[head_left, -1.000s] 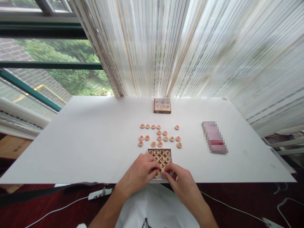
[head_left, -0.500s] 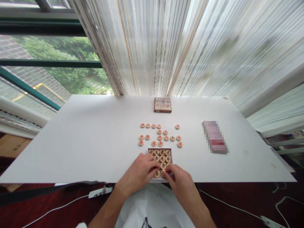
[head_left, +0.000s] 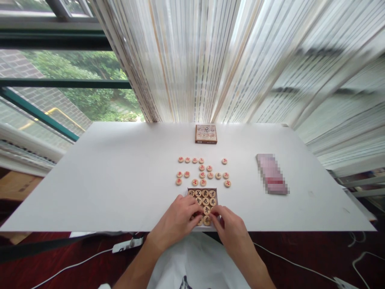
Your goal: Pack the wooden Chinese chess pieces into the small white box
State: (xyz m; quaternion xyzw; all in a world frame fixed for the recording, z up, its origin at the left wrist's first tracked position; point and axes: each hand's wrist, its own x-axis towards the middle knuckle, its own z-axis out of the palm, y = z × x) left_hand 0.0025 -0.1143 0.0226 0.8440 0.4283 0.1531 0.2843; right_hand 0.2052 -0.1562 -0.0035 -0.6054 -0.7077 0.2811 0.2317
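A shallow box (head_left: 217, 197) at the table's near edge holds rows of round wooden pieces with black characters. My left hand (head_left: 179, 214) reaches over the box's left side, its fingertips on the pieces and hiding some of them. From the right, my right hand (head_left: 230, 224) has thumb and forefinger close together at the box's right edge, beside a black-marked piece (head_left: 206, 220) in the lowest row. Whether either hand grips a piece is too small to tell. Beyond the box lie several red-marked pieces (head_left: 202, 175) and one black-marked piece (head_left: 218, 176).
A printed box lid (head_left: 206, 134) lies at the back of the white table (head_left: 120, 172). A pinkish, blurred-out object (head_left: 272, 173) is on the right. Curtains (head_left: 186, 60) hang behind the table. A power strip (head_left: 128, 244) lies below the near edge.
My right fingertips have shifted slightly right and up, uncovering the piece in the lowest row. My left thumb has moved a little right, over the neighbouring piece.
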